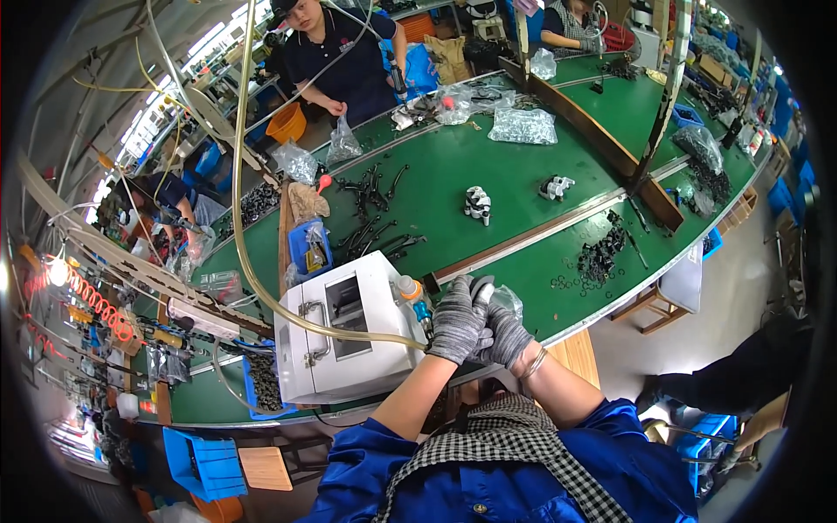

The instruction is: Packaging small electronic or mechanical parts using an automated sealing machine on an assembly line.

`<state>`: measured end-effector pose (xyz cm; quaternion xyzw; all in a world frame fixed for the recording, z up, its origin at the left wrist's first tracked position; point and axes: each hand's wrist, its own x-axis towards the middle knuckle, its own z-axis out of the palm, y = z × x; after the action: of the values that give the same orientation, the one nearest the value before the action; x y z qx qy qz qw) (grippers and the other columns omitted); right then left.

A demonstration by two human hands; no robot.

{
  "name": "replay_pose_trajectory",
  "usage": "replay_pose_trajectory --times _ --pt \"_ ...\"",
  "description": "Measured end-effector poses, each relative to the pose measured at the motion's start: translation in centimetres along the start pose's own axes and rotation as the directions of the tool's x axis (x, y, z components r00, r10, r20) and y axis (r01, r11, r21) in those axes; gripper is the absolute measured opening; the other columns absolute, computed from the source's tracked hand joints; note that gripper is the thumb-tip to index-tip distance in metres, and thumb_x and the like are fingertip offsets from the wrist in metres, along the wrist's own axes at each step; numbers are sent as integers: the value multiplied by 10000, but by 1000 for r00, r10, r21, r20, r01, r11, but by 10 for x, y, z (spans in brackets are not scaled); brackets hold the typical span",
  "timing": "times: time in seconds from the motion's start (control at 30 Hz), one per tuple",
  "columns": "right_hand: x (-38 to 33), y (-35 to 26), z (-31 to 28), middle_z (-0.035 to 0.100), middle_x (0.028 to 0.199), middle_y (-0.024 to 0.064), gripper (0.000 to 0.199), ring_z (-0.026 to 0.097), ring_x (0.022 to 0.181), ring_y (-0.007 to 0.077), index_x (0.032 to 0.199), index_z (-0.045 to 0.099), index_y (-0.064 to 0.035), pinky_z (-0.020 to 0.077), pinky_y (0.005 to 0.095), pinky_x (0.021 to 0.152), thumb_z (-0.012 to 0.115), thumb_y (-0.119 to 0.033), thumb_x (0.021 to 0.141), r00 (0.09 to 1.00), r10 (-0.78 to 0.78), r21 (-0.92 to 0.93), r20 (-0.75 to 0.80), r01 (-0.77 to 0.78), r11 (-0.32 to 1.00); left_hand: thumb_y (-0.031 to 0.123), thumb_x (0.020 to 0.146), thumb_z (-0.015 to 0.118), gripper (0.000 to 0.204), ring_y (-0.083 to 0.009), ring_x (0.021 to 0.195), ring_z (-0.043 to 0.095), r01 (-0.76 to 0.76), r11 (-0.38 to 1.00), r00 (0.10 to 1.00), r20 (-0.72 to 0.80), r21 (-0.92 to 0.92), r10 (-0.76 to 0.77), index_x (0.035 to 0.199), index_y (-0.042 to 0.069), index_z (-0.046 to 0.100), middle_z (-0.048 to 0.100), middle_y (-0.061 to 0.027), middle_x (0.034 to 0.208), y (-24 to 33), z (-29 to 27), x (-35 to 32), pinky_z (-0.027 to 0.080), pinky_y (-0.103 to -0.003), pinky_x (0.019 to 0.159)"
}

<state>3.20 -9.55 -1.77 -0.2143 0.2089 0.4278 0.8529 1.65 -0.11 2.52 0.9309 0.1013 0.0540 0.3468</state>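
Observation:
Both my hands wear grey knitted gloves and meet at the near edge of the green bench. My left hand [457,324] is closed, its fingers curled. My right hand [506,336] is closed against it. A small silvery bit shows between them, but the gloves hide what it belongs to. Just beyond the right hand lies a clear plastic bag [507,302]. Left of my left hand stands a white metal box [384,301] with a window and a latch handle. A bottle with an orange cap and blue fitting [417,301] is beside it.
Two silvery metal parts [477,204] [555,186] stand on the green bench [436,192]. Black levers [370,196] lie left, small black rings and clips [602,254] right. A wooden divider [567,122] crosses the bench. A hose [241,174] hangs at left. A co-worker [336,57] stands opposite.

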Motion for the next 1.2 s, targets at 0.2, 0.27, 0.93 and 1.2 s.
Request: replay_pose_trajectory --times 0.2,0.27,0.93,1.2 --pt "-1 1 10 647 848 50 148 635 734 185 947 610 -131 555 360 656 587 -266 892 996 -80 28 -25 81 996 403 867 596 460 -396 895 595 -254 965 946 -194 58 261 1081 2 523 584 -220 1006 -12 14 -7 495 -466 758" --pt "-8 -1 17 641 851 37 142 628 731 183 941 608 -141 552 350 661 588 -272 890 986 -163 -20 -33 162 987 389 862 606 446 -391 884 597 -319 943 917 -223 93 332 1075 4 530 584 -216 995 -16 17 -9 500 -461 749" --pt "17 -5 -10 636 847 80 145 613 782 202 984 630 -99 496 305 718 566 -166 872 788 -540 -825 295 495 272 299 857 650 303 -326 853 574 -261 959 880 -436 -114 188 1005 41 596 585 -149 894 1 10 -4 466 -409 798" --pt "1 -18 -13 622 712 64 229 591 594 145 950 603 -36 504 289 557 524 -251 949 445 -476 -652 758 534 -539 277 902 621 254 -153 718 562 -159 880 967 -250 -448 47 992 41 591 590 -56 826 9 -2 3 484 -292 671"
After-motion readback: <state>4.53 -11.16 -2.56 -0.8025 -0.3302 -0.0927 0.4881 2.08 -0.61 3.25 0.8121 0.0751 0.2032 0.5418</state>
